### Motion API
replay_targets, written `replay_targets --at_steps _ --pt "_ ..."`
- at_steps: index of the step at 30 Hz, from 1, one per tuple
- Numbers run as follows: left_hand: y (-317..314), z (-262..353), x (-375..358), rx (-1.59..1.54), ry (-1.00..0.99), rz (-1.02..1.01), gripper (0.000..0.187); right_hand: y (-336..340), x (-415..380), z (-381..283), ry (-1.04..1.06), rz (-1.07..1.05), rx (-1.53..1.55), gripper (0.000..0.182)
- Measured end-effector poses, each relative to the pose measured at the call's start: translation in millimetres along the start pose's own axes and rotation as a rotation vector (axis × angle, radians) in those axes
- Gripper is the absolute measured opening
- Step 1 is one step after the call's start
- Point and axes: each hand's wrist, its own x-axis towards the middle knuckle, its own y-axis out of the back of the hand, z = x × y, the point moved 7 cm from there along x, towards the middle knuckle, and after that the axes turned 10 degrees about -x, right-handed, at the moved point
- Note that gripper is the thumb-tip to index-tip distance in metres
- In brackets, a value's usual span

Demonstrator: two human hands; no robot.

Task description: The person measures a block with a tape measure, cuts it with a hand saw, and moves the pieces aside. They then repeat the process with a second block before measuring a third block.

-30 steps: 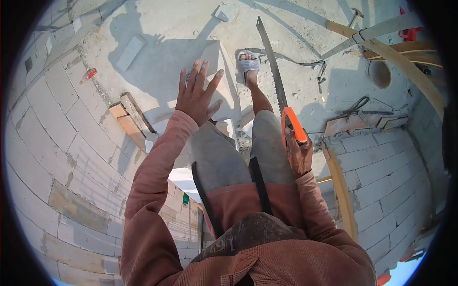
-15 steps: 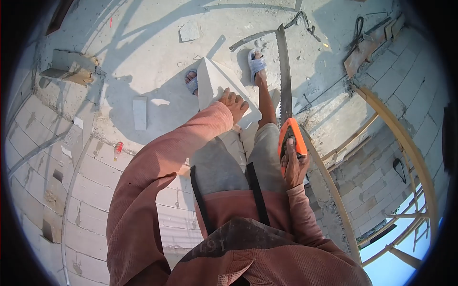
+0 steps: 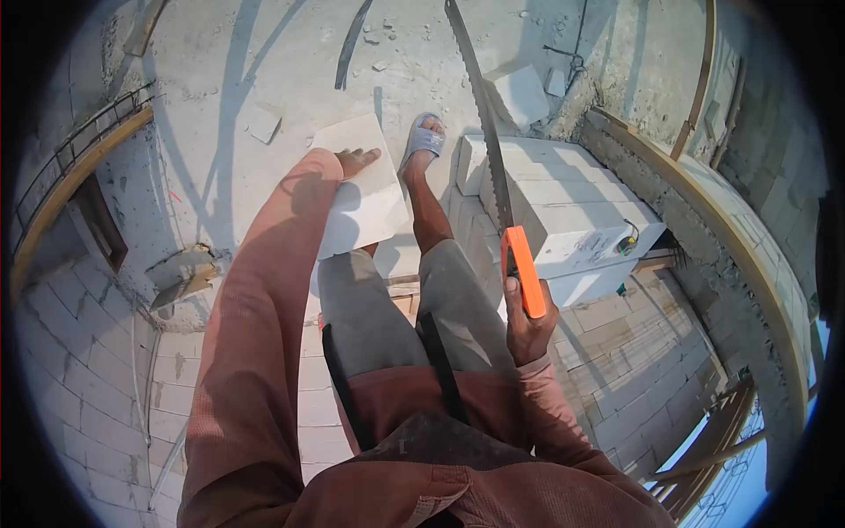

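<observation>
My left hand (image 3: 357, 163) rests on a white building block (image 3: 361, 216), its fingers stretched out flat against the surface. The block is set on the floor in front of my left leg and hides my left foot. In my right hand (image 3: 531, 326) is a handsaw (image 3: 494, 145), gripped by its orange handle. The long toothed blade points forward, away from me and apart from the block, and its tip reaches the upper edge of the view. My right foot (image 3: 425, 139), in a grey-blue slide sandal, stands between block and blade.
A stack of white blocks (image 3: 572, 189) stands right of my leg, with a round object (image 3: 627, 242) on its side. Another block (image 3: 521, 95) lies beyond. Broken pieces (image 3: 264, 123) and a dark strip (image 3: 352, 44) lie on the concrete floor. Block walls and a timber beam (image 3: 722, 211) curve round the right.
My view has turned, bringing the block stack into sight. The block sits at a different angle, and my left hand has gone from bent fingers at its edge to flat on it. The saw remains in my right hand.
</observation>
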Motion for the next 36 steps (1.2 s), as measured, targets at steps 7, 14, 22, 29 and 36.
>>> replay_targets --at_steps 7,14,22,29,36 --pt "-44.6 83.4 -169.9 0.188 -0.437 0.415 0.084 39.9 -0.7 86.4 0.064 0.136 -0.348 0.026" --pt "-74.0 66.9 -172.0 0.73 -0.433 0.861 0.104 40.2 -72.8 163.0 -0.199 0.378 -0.458 0.023" --pt "-77.8 58.6 -167.1 0.782 -0.393 0.843 0.126 -38.7 -194.0 190.8 -0.48 0.534 -0.527 0.017" --pt "-74.0 51.8 -165.1 0.86 -0.296 0.834 0.127 -104.4 -210.1 259.1 -0.554 0.352 -0.617 0.018" --pt "-60.9 58.8 -164.1 0.824 -0.285 0.833 0.126 -135.0 -220.8 360.8 -0.719 0.012 -0.605 0.057"
